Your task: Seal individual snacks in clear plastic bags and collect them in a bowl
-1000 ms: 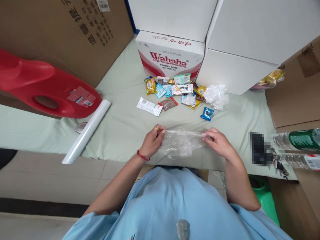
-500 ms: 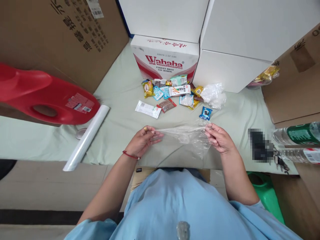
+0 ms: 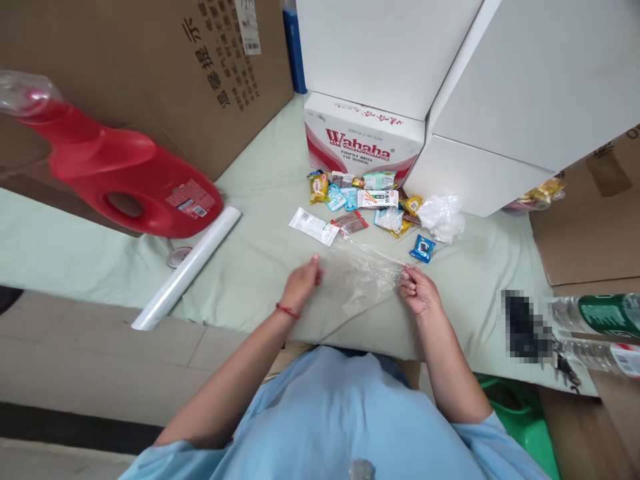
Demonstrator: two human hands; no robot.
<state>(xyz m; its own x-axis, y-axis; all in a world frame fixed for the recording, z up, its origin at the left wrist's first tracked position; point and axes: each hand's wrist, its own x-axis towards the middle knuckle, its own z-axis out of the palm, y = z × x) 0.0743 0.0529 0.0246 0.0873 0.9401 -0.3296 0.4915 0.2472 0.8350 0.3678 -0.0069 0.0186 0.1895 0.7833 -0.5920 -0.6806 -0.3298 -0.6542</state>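
Observation:
A thin clear plastic bag (image 3: 363, 277) is stretched between my two hands, low over the cloth-covered table. At its left edge my left hand (image 3: 301, 283), slightly blurred, is closed on the plastic. The bag's other side is pinched in the fingers of my right hand (image 3: 419, 288). Just beyond the bag lie a white snack packet (image 3: 313, 227), a reddish-brown packet (image 3: 350, 223) and a small blue packet (image 3: 423, 248). Behind these is a pile of several snack packets, with a white packet picturing sticks (image 3: 377, 199) on top.
A red jug (image 3: 135, 177) and a white plastic roll (image 3: 187, 267) lie on the left. A crumpled plastic bag (image 3: 443, 217) sits right of the snacks. The Wahaha carton (image 3: 363, 143) and white boxes stand behind. Bottles (image 3: 603, 315) and keys (image 3: 565, 370) are at the right.
The camera view has shifted. My left hand has turned and moved closer to my right one, and the clear bag hangs more spread out between them.

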